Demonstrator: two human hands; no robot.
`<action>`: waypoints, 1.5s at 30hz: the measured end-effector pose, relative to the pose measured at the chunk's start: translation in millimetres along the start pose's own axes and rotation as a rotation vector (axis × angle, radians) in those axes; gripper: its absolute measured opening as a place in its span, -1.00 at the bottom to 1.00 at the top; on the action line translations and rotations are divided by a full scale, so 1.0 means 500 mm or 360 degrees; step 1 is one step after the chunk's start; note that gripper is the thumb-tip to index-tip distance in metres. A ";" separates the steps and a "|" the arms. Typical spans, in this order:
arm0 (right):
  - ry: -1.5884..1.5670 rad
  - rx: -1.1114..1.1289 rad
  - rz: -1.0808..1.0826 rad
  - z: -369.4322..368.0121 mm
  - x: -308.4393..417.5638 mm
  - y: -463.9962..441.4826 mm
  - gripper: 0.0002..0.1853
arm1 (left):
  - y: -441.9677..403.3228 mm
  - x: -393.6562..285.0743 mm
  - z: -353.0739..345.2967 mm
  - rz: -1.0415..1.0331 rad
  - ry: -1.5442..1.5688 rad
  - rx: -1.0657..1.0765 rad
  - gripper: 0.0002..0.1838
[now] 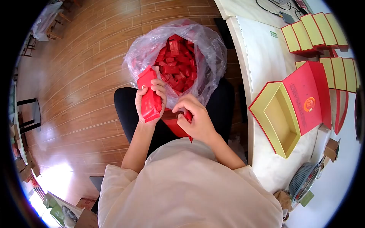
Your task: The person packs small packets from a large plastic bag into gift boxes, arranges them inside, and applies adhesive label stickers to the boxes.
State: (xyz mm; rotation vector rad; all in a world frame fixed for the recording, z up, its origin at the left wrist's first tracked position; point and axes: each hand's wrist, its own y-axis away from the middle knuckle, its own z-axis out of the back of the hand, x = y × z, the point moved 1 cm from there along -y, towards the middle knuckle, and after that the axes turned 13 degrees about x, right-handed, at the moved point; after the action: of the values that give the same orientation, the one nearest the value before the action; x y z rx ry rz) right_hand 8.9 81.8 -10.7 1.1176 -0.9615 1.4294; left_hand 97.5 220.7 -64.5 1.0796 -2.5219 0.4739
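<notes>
My left hand (156,93) is wrapped round a long red packet (149,95), which it holds upright just in front of the plastic bag. To its right, my right hand (195,119) has its fingers curled round a small red packet (188,115), only partly showing. A large clear plastic bag (213,49) stands open between my knees, with many small red packets (175,68) inside. Part of another red item (174,127) shows below my hands, over my lap.
On the right, a white table (260,64) bears an open red box (279,114) with a yellow inside. Several more boxes (313,30) are lined up behind it. A grey basket (302,178) stands near the table's lower end. Wooden floor (87,76) lies to the left.
</notes>
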 end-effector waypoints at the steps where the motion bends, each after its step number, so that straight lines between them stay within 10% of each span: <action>1: -0.0024 -0.0019 0.0023 -0.005 0.000 0.001 -0.88 | 0.000 -0.001 -0.002 -0.0043 -0.0076 0.0016 -0.28; 9: -0.0263 -0.0034 -0.0062 -0.008 -0.003 0.003 -0.81 | 0.010 0.002 -0.024 -0.0364 -0.1519 -0.0208 -0.31; 23: -0.0428 -0.0178 -0.0188 0.006 -0.051 -0.003 -0.92 | -0.007 0.057 -0.040 -0.0134 -0.1958 -0.0064 -0.20; 25: -0.1556 0.0117 -0.0686 0.007 -0.074 -0.010 -0.90 | -0.014 0.057 -0.038 -0.0104 -0.1956 -0.0037 -0.15; 30: -0.1982 0.0246 -0.1094 0.008 -0.066 -0.006 -0.85 | -0.031 0.056 -0.046 -0.0114 -0.2027 -0.0118 -0.19; 33: -0.1550 0.0098 -0.0981 -0.004 -0.074 0.006 -0.84 | -0.035 0.050 -0.037 -0.0282 -0.1994 -0.0421 -0.43; 36: -0.0165 -0.0267 -0.0099 0.013 -0.036 0.011 -0.83 | -0.033 0.033 -0.036 -0.0676 -0.1869 -0.0855 -0.79; 45: 0.0859 -0.0539 0.0469 -0.010 0.005 -0.021 -0.78 | -0.040 0.051 -0.032 -0.1071 -0.1723 -0.0735 -0.83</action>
State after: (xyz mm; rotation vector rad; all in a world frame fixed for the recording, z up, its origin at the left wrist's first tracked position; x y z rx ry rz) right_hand 18.4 88.9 -9.6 0.3174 -0.9462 1.6119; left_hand 99.0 198.8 -36.0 2.2010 -2.4833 -1.0864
